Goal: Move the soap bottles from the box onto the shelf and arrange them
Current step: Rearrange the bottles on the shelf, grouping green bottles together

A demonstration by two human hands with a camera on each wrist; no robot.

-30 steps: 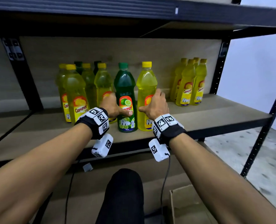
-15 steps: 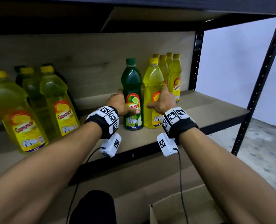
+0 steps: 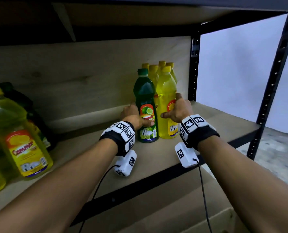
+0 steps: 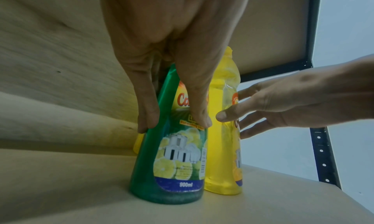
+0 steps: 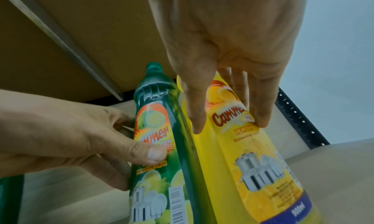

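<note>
Left hand (image 3: 131, 115) wraps the green dish-soap bottle (image 3: 145, 106), thumb (image 5: 149, 154) pressed on the label, fingers curled round the far side. Right hand (image 3: 177, 110) is looser: thumb and straight fingers (image 5: 261, 109) rest against the yellow dish-soap bottle (image 3: 166, 105), no firm clasp showing. Both bottles stand upright and touching on the shelf (image 3: 215, 121), toward its right end, about midway between its front and back edges. Just behind them, a cluster of yellow bottles (image 3: 155, 71) sits against the back panel. At the left end, more yellow bottles (image 3: 20, 137) crowd the front edge.
</note>
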